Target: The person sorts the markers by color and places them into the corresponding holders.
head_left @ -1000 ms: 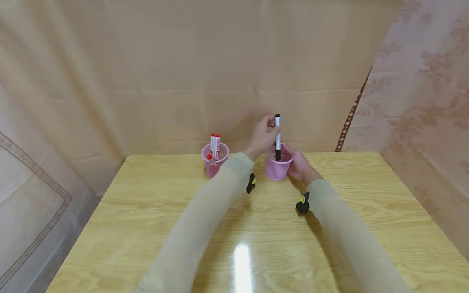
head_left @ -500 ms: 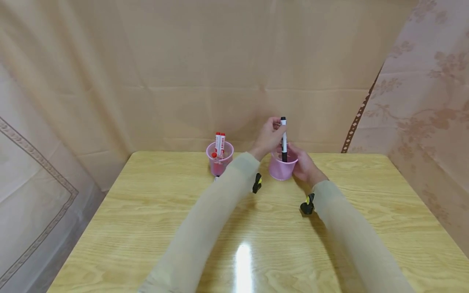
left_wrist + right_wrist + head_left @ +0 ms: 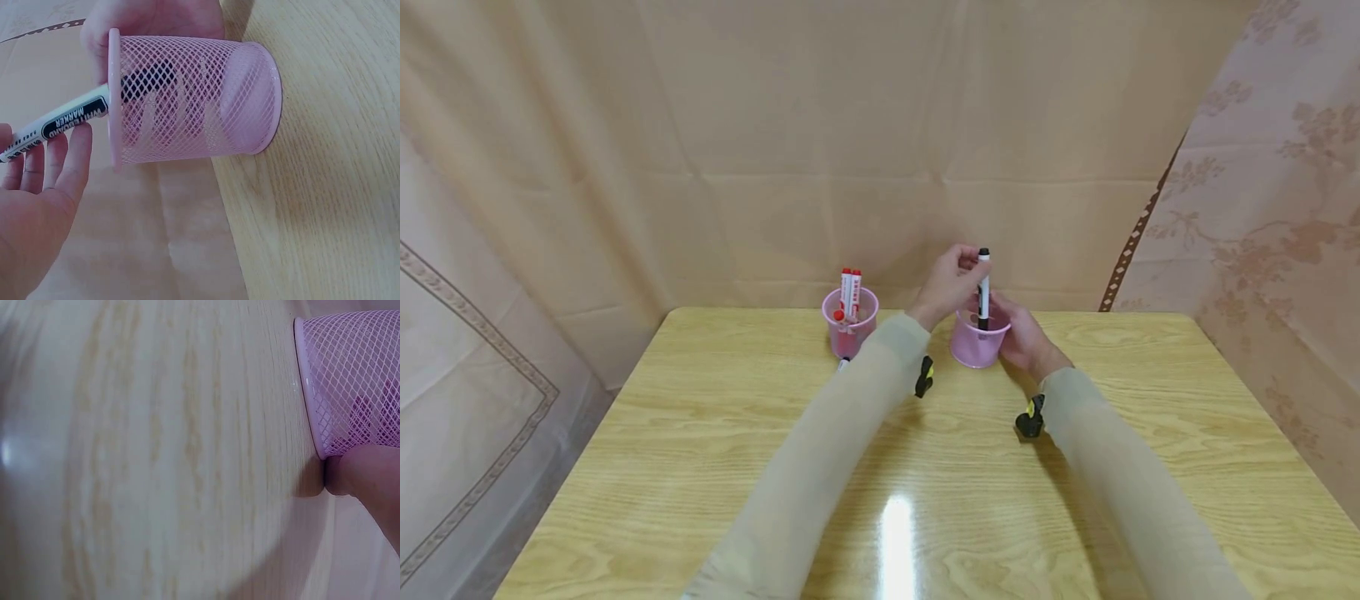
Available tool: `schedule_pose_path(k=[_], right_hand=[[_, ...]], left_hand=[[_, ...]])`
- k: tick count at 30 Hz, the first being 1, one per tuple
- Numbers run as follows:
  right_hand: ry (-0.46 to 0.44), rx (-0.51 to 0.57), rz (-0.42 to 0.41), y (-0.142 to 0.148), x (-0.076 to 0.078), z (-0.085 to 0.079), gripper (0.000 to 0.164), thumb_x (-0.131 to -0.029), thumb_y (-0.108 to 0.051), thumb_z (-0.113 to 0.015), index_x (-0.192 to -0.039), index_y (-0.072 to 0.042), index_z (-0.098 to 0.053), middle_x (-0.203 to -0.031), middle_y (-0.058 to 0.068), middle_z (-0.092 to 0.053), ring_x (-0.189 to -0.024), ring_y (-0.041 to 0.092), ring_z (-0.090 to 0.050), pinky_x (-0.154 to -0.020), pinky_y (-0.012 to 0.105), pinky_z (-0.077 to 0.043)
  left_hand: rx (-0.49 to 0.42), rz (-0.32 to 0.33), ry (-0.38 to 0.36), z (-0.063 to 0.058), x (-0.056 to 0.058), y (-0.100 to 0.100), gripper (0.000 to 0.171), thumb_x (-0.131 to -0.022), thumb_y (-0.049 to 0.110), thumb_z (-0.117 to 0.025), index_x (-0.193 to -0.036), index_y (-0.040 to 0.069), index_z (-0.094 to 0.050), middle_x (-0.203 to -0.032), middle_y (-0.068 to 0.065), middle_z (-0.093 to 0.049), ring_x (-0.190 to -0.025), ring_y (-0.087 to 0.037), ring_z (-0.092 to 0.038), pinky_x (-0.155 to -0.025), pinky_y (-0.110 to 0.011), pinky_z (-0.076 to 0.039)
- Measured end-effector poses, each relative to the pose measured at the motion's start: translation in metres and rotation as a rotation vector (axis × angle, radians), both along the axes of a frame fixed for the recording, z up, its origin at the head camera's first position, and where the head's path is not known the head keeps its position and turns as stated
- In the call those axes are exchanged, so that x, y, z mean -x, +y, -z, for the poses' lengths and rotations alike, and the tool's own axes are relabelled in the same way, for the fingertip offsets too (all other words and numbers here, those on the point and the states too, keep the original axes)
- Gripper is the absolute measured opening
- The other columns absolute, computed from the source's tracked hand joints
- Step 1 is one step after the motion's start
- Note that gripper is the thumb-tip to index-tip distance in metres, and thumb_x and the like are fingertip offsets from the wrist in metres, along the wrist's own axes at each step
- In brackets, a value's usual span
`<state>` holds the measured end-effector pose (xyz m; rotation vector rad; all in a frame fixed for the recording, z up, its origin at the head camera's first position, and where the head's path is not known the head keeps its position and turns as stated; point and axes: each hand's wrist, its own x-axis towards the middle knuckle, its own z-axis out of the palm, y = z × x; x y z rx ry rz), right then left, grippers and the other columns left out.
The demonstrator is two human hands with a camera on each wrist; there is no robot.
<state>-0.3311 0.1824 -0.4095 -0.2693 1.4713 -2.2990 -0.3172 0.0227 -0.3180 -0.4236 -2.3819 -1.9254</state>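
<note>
My left hand (image 3: 952, 286) pinches a whiteboard marker (image 3: 983, 287) near its upper end. The marker has a white barrel and stands nearly upright, its black cap lowered inside a pink mesh pen cup (image 3: 976, 348). In the left wrist view the cap shows through the mesh, while the labelled barrel (image 3: 74, 116) sticks out past the rim. Around the right side and back of this cup my right hand (image 3: 1026, 340) holds it on the table. Part of that hand is hidden behind the mesh; the right wrist view catches it close to the cup's base (image 3: 309, 387).
Another pink pen cup (image 3: 848, 340) stands to the left, holding several red-capped white markers (image 3: 851, 292). Just in front of it a dark-ended white object (image 3: 843, 363) peeks out behind the left sleeve. A beige curtain (image 3: 805, 167) hangs behind the wooden table (image 3: 970, 500).
My left hand has lowered the marker a little into the right cup. The head view has shifted slightly, and my right hand has kept its hold on the cup.
</note>
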Motion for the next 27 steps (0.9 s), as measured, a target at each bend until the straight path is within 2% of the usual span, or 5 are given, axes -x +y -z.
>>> schedule_pose_path(k=[5, 12, 16, 22, 27], right_hand=[[-0.003, 0.006, 0.003, 0.000, -0.001, -0.002, 0.034, -0.105, -0.032, -0.031, -0.105, -0.018, -0.062, -0.108, -0.001, -0.064, -0.111, 0.025, -0.044, -0.090, 0.033, -0.037], [-0.019, -0.004, 0.012, 0.002, -0.001, -0.002, 0.028, -0.104, -0.034, -0.035, -0.113, -0.021, -0.058, -0.111, 0.001, -0.060, -0.114, 0.025, -0.043, -0.093, 0.033, -0.037], [-0.011, -0.009, 0.023, 0.002, -0.001, -0.002, 0.026, -0.103, -0.033, -0.036, -0.114, -0.021, -0.057, -0.108, 0.000, -0.059, -0.110, 0.022, -0.045, -0.093, 0.032, -0.036], [-0.024, -0.014, 0.040, 0.001, -0.001, -0.001, 0.026, -0.103, -0.033, -0.038, -0.108, -0.019, -0.059, -0.102, 0.000, -0.057, -0.100, 0.020, -0.048, -0.088, 0.031, -0.039], [-0.014, -0.008, 0.033, 0.001, -0.001, 0.001, 0.029, -0.103, -0.033, -0.037, -0.104, -0.019, -0.063, -0.098, -0.001, -0.062, -0.092, 0.017, -0.054, -0.086, 0.031, -0.041]], left_hand=[[0.007, -0.009, -0.015, 0.004, -0.003, 0.002, 0.023, -0.092, 0.020, -0.063, -0.109, 0.004, -0.058, -0.092, -0.005, -0.061, -0.084, -0.017, -0.061, -0.073, -0.024, -0.050], [0.069, -0.016, -0.016, 0.009, -0.005, 0.001, 0.023, -0.091, 0.021, -0.065, -0.107, 0.005, -0.062, -0.091, -0.003, -0.064, -0.085, -0.019, -0.063, -0.072, -0.026, -0.053], [0.143, -0.070, 0.021, 0.008, -0.006, 0.002, 0.021, -0.089, 0.020, -0.067, -0.104, 0.005, -0.065, -0.090, -0.001, -0.066, -0.081, -0.012, -0.061, -0.072, -0.021, -0.048], [0.349, -0.180, 0.044, 0.003, -0.012, 0.009, 0.022, -0.090, 0.022, -0.065, -0.106, 0.008, -0.066, -0.088, 0.002, -0.065, -0.079, -0.011, -0.059, -0.071, -0.022, -0.046], [0.436, -0.227, 0.022, 0.002, -0.013, 0.017, 0.026, -0.093, 0.018, -0.059, -0.117, 0.009, -0.062, -0.100, -0.001, -0.067, -0.090, -0.014, -0.061, -0.078, -0.024, -0.048]])
